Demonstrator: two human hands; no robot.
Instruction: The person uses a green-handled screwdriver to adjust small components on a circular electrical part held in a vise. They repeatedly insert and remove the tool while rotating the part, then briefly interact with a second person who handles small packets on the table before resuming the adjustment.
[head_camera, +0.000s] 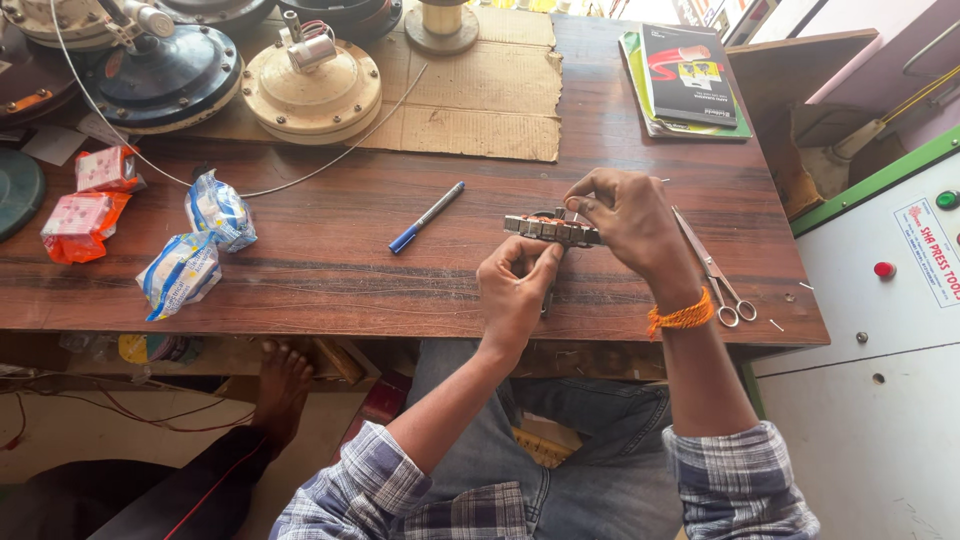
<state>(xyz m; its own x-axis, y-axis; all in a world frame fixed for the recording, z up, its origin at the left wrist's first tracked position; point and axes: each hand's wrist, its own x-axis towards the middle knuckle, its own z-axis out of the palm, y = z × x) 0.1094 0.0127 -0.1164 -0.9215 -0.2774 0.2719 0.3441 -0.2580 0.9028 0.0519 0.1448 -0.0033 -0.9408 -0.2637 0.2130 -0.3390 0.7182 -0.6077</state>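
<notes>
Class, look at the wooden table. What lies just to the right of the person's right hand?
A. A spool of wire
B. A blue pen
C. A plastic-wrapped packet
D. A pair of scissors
D: the pair of scissors lies on the wooden table beside the right hand, while the blue pen lies to the left of both hands.

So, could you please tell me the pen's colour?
Blue cap, grey barrel pen; head view.

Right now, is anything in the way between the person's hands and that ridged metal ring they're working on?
Nothing visible: both the left hand and the right hand already hold the ridged metal ring directly, above the brown wooden table.
</notes>
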